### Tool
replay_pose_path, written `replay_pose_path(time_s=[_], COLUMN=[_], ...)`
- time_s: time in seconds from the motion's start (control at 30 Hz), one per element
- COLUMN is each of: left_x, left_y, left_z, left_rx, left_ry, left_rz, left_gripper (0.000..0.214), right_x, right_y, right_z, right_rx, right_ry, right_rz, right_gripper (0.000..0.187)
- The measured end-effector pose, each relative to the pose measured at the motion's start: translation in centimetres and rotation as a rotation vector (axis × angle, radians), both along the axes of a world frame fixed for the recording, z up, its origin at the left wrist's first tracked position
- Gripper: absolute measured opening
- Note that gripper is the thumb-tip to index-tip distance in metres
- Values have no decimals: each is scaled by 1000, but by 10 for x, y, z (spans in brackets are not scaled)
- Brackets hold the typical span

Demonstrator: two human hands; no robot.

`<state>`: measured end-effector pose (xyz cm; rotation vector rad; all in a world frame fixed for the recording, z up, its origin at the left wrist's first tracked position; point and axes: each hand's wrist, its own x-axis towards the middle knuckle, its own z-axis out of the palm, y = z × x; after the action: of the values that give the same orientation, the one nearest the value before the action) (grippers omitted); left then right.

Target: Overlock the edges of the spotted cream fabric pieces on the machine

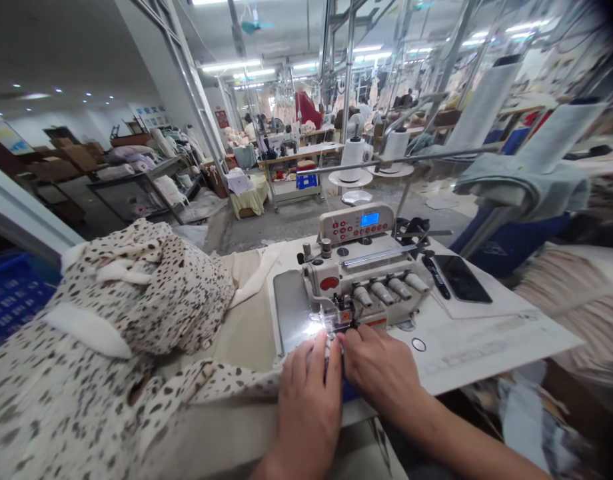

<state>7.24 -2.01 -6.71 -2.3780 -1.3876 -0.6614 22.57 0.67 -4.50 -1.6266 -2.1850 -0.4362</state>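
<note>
An overlock sewing machine [331,283] stands before me, its lamp lit over the needle area. My left hand [311,393] lies with fingers stretched forward on the cream, dark-spotted fabric [236,381], close to the presser foot. Beside it, my right hand [381,367] has its fingers curled and pinched at the fabric's edge, just in front of the needle area. The fingertips of both hands nearly meet, and the cloth between them is mostly hidden. From there the fabric runs left into a large heap [181,293] on the table.
Right of the machine, a black phone [461,279] and a dark marker pen [437,277] lie on the white tabletop [466,353]. Thread cones [355,160] stand behind. A blue basket [16,297] is at far left, and stacked pale fabric [571,300] at right.
</note>
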Motion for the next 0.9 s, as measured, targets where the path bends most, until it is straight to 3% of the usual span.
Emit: replay_pose_path(time_s=[0.2, 0.3, 0.47, 0.7, 0.77, 0.9], left_x=[-4, -10, -25, -34, -36, -40], left_y=[0, 3, 21, 58, 59, 48], left_z=[-2, 1, 12, 28, 30, 32], left_rx=[22, -24, -180, -340, -350, -296], left_ry=[-84, -149, -132, -118, -115, -129], left_rz=[-46, -92, -165, -134, -125, -47], left_gripper=[41, 41, 61, 61, 60, 37], right_x=[13, 21, 25, 26, 27, 26], right_y=[-21, -30, -28, -24, -24, -26], right_z=[-33, -57, -86, -98, -97, -92], right_rx=[33, 35, 68, 122, 108, 37], right_ry=[255, 482, 861, 950, 945, 964], right_rz=[-55, 51, 210, 312, 333, 373], right_gripper=[38, 31, 23, 22, 21, 12])
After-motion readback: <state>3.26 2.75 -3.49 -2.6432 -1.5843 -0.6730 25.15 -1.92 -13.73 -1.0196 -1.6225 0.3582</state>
